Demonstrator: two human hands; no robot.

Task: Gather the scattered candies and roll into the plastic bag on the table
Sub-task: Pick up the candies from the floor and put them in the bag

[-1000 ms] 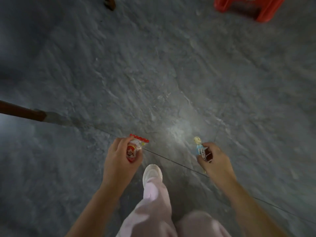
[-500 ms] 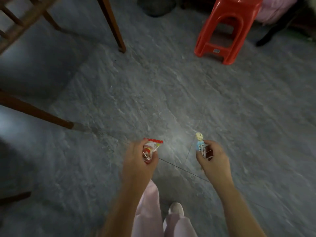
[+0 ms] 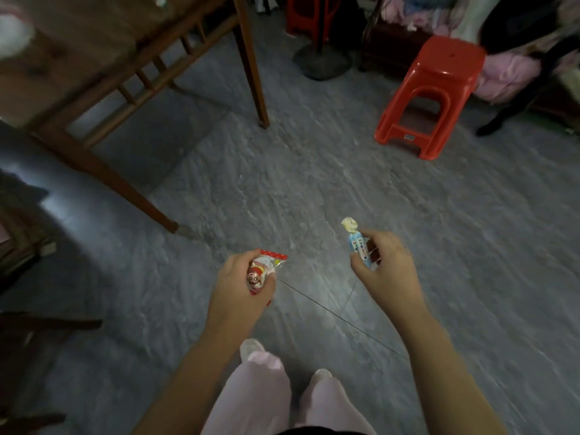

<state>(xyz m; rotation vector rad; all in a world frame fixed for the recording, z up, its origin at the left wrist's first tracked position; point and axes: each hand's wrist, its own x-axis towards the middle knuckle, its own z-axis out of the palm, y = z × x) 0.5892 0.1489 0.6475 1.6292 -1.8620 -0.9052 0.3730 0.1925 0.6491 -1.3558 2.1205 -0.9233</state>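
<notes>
Head view: hands grip red-edged candy (image 3: 265, 271) and blue roll (image 3: 357, 246).

Red-edged cartoon candy (image 3: 262, 271) and upright blue-wrapped candy (image 3: 357, 244), both held.

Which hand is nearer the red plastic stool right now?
Right. The right hand, shut on a blue-wrapped candy, sits below and slightly left of the red stool. The left hand, holding a red-edged candy packet, is farther left.

Blue letters run down the pale wrapper of the candy (image 3: 358, 250) pinched in the right hand (image 3: 384, 269), too blurred to spell out.
</notes>
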